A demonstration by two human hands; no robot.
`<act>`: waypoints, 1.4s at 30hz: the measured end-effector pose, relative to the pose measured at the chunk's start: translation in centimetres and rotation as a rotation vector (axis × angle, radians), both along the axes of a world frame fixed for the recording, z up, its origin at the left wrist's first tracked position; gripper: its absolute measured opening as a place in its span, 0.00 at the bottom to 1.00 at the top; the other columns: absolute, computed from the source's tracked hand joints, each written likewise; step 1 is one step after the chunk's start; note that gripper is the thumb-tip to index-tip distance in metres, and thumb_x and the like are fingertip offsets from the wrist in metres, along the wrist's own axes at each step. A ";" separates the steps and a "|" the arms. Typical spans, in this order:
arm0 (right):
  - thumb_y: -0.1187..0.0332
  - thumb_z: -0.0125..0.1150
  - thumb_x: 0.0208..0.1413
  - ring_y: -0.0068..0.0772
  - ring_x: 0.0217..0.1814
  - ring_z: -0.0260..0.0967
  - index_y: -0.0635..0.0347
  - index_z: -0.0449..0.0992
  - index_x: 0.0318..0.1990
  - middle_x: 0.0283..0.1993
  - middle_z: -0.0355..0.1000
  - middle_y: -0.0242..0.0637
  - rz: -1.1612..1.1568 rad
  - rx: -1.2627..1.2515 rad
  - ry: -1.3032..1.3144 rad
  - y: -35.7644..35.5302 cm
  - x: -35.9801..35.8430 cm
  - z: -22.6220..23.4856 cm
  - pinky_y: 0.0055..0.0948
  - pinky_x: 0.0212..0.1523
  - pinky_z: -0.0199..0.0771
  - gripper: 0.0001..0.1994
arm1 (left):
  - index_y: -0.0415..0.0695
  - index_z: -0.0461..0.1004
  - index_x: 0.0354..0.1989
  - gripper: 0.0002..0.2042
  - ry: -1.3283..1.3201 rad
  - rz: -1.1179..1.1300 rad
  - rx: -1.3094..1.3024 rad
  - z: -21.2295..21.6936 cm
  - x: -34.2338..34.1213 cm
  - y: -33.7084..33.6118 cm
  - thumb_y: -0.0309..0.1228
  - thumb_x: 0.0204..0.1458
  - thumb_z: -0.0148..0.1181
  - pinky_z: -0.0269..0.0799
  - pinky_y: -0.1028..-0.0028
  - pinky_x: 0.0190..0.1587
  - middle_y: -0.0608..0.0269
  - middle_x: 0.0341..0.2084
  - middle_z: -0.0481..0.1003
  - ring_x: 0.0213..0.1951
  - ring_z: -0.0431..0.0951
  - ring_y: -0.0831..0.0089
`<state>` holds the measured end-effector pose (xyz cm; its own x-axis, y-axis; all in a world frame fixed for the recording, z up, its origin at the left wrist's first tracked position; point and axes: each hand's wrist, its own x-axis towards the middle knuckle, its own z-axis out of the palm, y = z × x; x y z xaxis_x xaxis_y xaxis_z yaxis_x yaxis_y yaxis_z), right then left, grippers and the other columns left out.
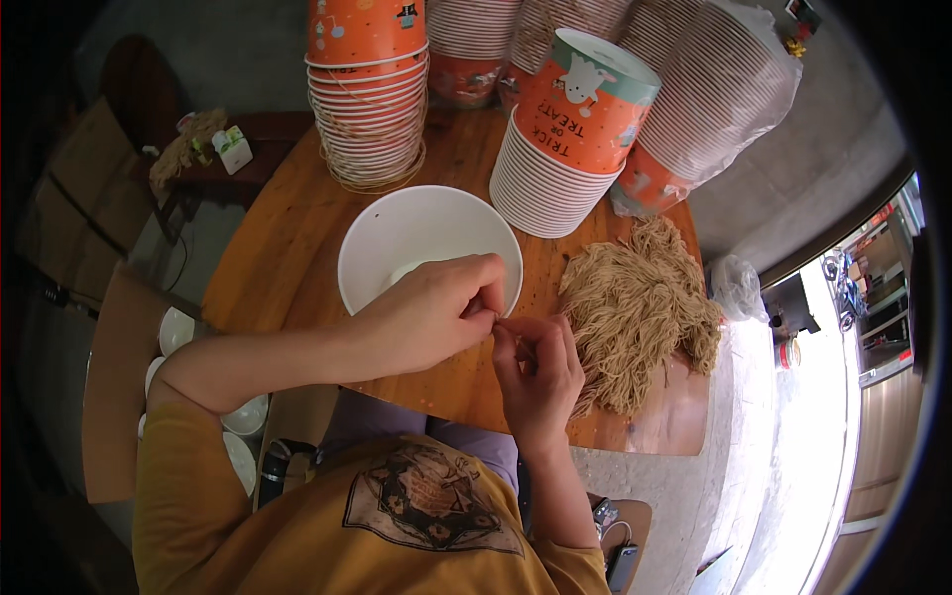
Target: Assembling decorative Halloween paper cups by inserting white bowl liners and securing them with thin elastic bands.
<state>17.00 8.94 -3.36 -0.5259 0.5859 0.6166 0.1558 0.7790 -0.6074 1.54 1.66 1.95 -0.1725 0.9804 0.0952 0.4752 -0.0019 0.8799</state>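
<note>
A white paper bucket (407,213) stands on the wooden table in front of me, its open mouth facing up. My left hand (436,302) reaches across its near right side, with the fingers pinched. Just beyond the right rim, my right hand (540,367) is also closed, its fingertips meeting those of the left. Whatever sits between the fingertips is too small to make out. Right of my right hand lies a heap of tan cords (640,312).
Behind the bucket rise a stack of orange buckets (367,109) with cords looped around it and another orange stack (565,149). Plastic-wrapped stacks (699,84) stand farther back. A cardboard box (114,397) with white buckets (243,456) sits on my left. The table edge (684,441) ends near my lap.
</note>
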 end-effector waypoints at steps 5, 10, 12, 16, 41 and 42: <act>0.77 0.67 0.49 0.27 0.23 0.70 0.59 0.73 0.36 0.29 0.68 0.32 -0.001 0.038 0.016 0.0 0.0 -0.2 0.26 0.22 0.70 0.09 | 0.39 0.66 0.34 0.05 -0.016 0.003 0.038 -0.8 -0.1 0.1 0.20 0.52 0.56 0.68 0.73 0.32 0.63 0.27 0.73 0.30 0.73 0.74; 0.77 0.67 0.49 0.28 0.24 0.70 0.60 0.73 0.36 0.29 0.67 0.34 0.002 0.020 0.041 0.2 -0.2 -0.2 0.26 0.23 0.70 0.09 | 0.42 0.64 0.37 0.08 -0.048 -0.015 0.013 -0.7 -0.1 0.2 0.19 0.53 0.56 0.69 0.77 0.35 0.67 0.29 0.72 0.33 0.72 0.79; 0.76 0.65 0.53 0.21 0.25 0.69 0.61 0.73 0.36 0.30 0.69 0.33 0.005 -0.086 0.070 0.4 -0.4 -0.1 0.21 0.24 0.69 0.07 | 0.43 0.62 0.41 0.11 -0.095 -0.031 0.065 -0.8 0.0 0.2 0.19 0.53 0.56 0.70 0.77 0.38 0.67 0.30 0.72 0.35 0.72 0.79; 0.75 0.63 0.56 0.14 0.28 0.67 0.63 0.72 0.37 0.32 0.70 0.29 0.121 -0.653 0.225 0.7 -0.2 -1.3 0.16 0.27 0.67 0.05 | 0.43 0.60 0.46 0.15 -0.086 -0.035 0.026 -0.7 -0.1 0.3 0.19 0.53 0.56 0.70 0.75 0.41 0.65 0.31 0.73 0.36 0.73 0.79; 0.77 0.63 0.47 0.29 0.29 0.73 0.52 0.76 0.40 0.34 0.70 0.29 0.126 0.237 -0.221 3.5 3.7 2.8 0.30 0.24 0.73 0.12 | 0.40 0.57 0.48 0.16 -0.176 -0.130 0.057 -1.4 0.7 2.1 0.22 0.55 0.57 0.70 0.73 0.42 0.60 0.30 0.76 0.35 0.76 0.74; 0.76 0.62 0.47 0.28 0.29 0.73 0.52 0.76 0.41 0.34 0.70 0.29 0.137 0.293 -0.245 3.6 3.7 2.9 0.29 0.23 0.73 0.12 | 0.40 0.57 0.48 0.17 -0.178 -0.129 0.047 -1.3 0.8 2.2 0.22 0.55 0.58 0.69 0.74 0.42 0.60 0.30 0.76 0.34 0.76 0.74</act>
<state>20.75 12.58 -0.48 -0.7392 0.3179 0.5937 0.1510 0.9374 -0.3139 2.34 3.83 0.61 -0.0642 0.9906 0.1206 0.3058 -0.0955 0.9473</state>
